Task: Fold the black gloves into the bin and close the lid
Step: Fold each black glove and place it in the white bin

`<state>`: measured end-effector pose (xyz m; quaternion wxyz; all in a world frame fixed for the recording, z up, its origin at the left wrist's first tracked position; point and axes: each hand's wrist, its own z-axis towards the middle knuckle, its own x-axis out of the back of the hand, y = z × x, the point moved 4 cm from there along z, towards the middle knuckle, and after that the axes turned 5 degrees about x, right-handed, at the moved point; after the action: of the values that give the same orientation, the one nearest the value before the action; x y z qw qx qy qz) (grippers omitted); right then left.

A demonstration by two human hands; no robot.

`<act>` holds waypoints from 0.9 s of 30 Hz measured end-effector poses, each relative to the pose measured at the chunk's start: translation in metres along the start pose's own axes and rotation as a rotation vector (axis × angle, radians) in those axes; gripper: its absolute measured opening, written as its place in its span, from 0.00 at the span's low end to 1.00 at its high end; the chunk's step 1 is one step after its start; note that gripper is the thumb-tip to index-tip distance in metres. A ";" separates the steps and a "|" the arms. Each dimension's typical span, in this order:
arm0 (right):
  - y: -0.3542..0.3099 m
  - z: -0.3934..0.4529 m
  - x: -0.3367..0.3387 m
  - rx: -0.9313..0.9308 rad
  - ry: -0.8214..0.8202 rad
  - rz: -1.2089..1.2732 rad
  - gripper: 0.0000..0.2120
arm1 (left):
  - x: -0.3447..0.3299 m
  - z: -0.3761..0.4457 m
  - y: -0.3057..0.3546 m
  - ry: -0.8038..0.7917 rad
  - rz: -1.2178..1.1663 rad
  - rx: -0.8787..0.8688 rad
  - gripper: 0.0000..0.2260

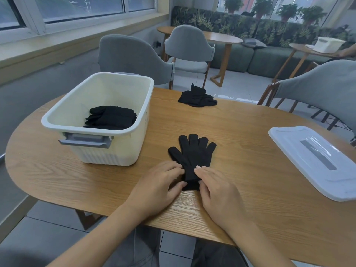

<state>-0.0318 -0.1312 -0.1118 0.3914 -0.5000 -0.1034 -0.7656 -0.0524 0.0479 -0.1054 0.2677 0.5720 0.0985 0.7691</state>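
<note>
A black glove (192, 153) is lying flat on the wooden tabletop (240, 180), its finger sleeves spreading away from the person and its cuff pointing toward the near edge. The left hand (159, 182) is gripping the cuff end from the left, its fingers (176, 167) curling onto the fabric with the thumb pinching the lower edge. The right hand (215, 186) is gripping the same cuff from the right, its fingers (200, 169) clamping on the cloth just beside those of the left hand. To the left, a cream bin (134, 130) with a grey handle is standing open on the tabletop, and a stack of folded gloves (110, 117) is sitting inside it on the bottom. Near the far edge of the tabletop, a loose pile of black gloves (197, 98) is lying well apart from the hands. The translucent lid (316, 158) is resting flat on the tabletop at the right, apart from the bin. Grey upholstered chairs (133, 56) are standing around the far side.
</note>
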 end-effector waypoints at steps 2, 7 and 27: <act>0.000 -0.001 0.000 -0.001 -0.005 0.006 0.17 | 0.000 0.000 0.000 0.002 0.001 0.002 0.13; 0.001 -0.002 -0.001 -0.005 -0.013 0.005 0.18 | 0.001 0.000 0.000 -0.016 0.002 0.018 0.14; 0.024 0.034 0.008 -0.117 -0.131 0.194 0.18 | -0.006 0.001 0.012 -0.044 0.049 -0.057 0.15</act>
<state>0.0063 -0.1325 -0.0943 0.4262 -0.5787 -0.0352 -0.6944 -0.0539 0.0343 -0.1045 0.2671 0.5833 0.0568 0.7650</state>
